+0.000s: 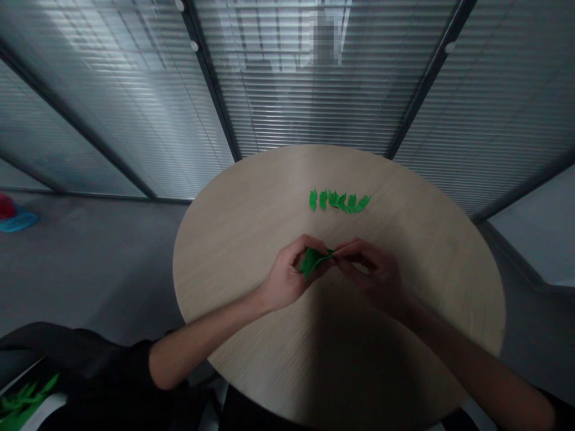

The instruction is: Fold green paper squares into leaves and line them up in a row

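My left hand (287, 278) and my right hand (372, 278) meet above the middle of a round light-wood table (431, 287). Between them is a green leaf-shaped cutout (312, 261), possibly paper, pinched by the fingers of my left hand. Its narrow tip reaches the fingertips of my right hand, which seem to grip it too. A row of several similar small green leaf cutouts (340, 202) lies flat on the tabletop, just beyond my hands and apart from them.
Slatted blinds behind glass panels (314, 90) stand beyond the table's far edge, with grey floor to both sides. A red-and-blue object (13, 215) lies on the floor at far left. A sheet with green shapes (27, 398) sits at lower left.
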Available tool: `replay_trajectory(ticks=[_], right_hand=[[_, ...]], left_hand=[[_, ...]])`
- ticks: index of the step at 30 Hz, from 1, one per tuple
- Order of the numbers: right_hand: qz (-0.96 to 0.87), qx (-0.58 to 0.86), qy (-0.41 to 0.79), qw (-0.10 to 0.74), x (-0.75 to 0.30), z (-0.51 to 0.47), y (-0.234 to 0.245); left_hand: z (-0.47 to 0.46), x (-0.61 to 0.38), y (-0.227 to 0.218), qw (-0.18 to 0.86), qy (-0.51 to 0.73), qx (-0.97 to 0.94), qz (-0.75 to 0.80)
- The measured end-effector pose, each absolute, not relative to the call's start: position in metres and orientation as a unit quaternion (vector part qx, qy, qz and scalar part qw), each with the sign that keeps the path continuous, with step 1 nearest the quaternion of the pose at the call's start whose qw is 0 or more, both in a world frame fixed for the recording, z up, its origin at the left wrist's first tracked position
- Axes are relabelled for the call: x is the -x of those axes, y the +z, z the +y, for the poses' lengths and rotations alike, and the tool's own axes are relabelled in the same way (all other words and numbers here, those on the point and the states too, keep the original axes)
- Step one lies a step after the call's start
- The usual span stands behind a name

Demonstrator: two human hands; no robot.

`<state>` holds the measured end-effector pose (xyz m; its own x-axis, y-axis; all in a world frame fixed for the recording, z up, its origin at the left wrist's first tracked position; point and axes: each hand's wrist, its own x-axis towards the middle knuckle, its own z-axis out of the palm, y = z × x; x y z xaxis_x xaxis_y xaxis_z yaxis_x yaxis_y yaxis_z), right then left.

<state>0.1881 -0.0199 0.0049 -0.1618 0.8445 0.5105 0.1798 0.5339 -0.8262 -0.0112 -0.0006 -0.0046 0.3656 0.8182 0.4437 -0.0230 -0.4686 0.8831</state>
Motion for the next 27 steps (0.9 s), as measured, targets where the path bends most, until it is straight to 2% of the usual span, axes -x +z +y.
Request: replay_trajectory(ticks=[11,27], right_hand=[[-0.665,0.402,0.366,0.512,-0.1883,-0.0199,0.0021],[-0.652,0.400,0.381,0.520,-0.1891,-0.0206,0.0033]], left_hand=[[-0.0034,0.0086,-0.0016,0.444,0.514,-0.673,0.293],[-0.0024,0.0101,-0.0033,0.457,0.512,-0.669,0.286]])
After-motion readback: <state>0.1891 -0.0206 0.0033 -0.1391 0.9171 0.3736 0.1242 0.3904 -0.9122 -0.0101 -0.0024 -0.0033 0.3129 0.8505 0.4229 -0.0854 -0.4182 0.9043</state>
